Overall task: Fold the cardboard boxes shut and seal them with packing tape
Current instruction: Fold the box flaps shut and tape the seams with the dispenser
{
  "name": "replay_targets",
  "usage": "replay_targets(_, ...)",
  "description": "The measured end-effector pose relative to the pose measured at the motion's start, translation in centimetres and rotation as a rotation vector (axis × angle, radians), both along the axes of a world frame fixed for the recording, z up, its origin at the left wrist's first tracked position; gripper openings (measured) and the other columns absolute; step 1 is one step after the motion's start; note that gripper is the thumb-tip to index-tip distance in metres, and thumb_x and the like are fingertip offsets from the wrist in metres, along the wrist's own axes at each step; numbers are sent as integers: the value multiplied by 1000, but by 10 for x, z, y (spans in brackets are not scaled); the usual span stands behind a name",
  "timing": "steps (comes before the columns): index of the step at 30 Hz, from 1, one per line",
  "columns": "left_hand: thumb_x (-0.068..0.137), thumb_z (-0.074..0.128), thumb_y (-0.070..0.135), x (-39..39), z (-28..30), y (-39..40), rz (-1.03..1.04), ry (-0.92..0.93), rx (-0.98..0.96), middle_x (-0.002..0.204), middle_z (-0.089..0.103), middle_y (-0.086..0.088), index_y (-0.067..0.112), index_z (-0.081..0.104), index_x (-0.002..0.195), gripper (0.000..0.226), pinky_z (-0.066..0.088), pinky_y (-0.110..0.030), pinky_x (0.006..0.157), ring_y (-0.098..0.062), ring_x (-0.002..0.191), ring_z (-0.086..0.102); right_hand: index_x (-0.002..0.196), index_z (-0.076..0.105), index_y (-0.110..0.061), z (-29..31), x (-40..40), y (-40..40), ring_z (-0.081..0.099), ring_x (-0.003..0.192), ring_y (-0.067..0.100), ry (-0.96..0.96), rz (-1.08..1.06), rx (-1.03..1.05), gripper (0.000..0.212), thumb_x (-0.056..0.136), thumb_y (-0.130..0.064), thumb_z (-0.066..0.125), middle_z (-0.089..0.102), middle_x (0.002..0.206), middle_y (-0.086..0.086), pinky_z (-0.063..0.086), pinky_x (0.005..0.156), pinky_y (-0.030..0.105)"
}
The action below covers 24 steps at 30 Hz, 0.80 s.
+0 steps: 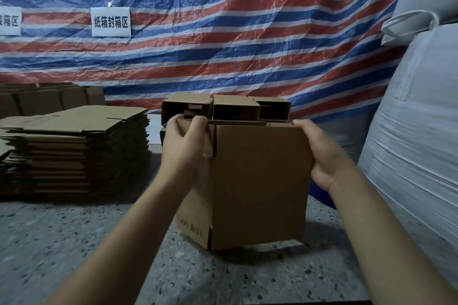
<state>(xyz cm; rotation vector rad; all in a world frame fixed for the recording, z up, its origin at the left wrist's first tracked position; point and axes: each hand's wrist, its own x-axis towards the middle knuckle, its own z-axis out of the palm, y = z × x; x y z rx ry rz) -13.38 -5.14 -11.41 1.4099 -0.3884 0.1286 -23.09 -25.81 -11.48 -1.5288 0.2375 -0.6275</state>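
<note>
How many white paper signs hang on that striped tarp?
2: one white paper sign left of centre on the striped tarp, another cut off by the left edge. More may lie outside the view.

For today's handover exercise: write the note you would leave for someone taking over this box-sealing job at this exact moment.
Left hand: grip on the top left flap of the cardboard box.
Right hand: holds the box's upper right edge.
The box stands on the speckled floor; open boxes sit behind it, a stack of flat cartons to the left.
Done: box erected.
Left: fold the top flaps shut, then tape. No tape is in view, so find it first.
</note>
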Motion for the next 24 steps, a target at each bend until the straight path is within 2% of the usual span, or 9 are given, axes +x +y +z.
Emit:
replay_targets(4,84,44,46,1,19,3,-252,-113,35,113,61,-21,13,57,113,46,45,-56,97,-40,110,58,98,69,-9,2,-7,28,75,79,22,-70,-213,-14,55,88,-61,53,76,89,10,59,76,43)
replay_targets(6,85,41,47,5,14,4,-337,-87,56,125,58,-23,19,55,122,49,41,-57,102,-40,114,57,87,62,-6,-5,-10,42,64,77,29,-106,-277,-32,55,85,-60,52,67,82,14,53,75,42)
replay_targets(9,100,36,47,16,-4,8,-438,47,85,101,69,-10,24,52,131,42,55,-32,74,-18,83,68,92,64,-8,-22,-11,55,59,77,38,-101,-287,-130,50,100,-55,47,62,82,19,49,74,43)
replay_targets(11,100,37,48,21,-15,9,-490,93,83,79,71,-4,23,69,111,42,53,-24,54,-13,65,68,118,65,-12,-29,-9,52,65,103,38,-93,-198,-119,64,97,-66,39,68,109,21,53,95,52)
replay_targets(13,99,37,49,23,-17,6,-498,101,52,72,73,-2,28,79,82,50,52,-22,50,-12,62,70,140,56,-21,-28,-9,42,57,129,28,-78,-103,3,83,87,-79,28,63,136,10,44,108,55)
replay_targets(16,98,37,48,21,-17,0,-494,130,-18,65,71,1,30,78,64,57,51,-19,47,-9,56,68,117,74,-23,-24,-9,18,63,115,26,-71,-85,146,76,99,-71,17,75,110,6,48,97,50)
replay_targets(19,99,35,49,19,-17,-6,-458,107,-21,68,71,1,30,78,66,58,52,-22,54,-9,60,68,95,79,-22,-24,-4,1,67,105,27,-8,-82,198,64,104,-60,29,76,94,7,49,98,51)
replay_targets(22,100,31,51,14,-18,-10,-431,95,-37,75,72,-2,27,77,74,58,49,-30,67,-12,69,68,63,80,-23,-31,1,0,74,65,16,11,-29,317,64,101,-55,40,76,72,4,59,58,31)
replay_targets(24,101,34,48,13,-20,-10,-467,109,-61,67,69,0,27,76,65,59,51,-24,54,-12,59,67,51,77,-24,-39,4,2,70,51,13,6,-1,372,67,98,-56,42,74,64,1,53,43,24)
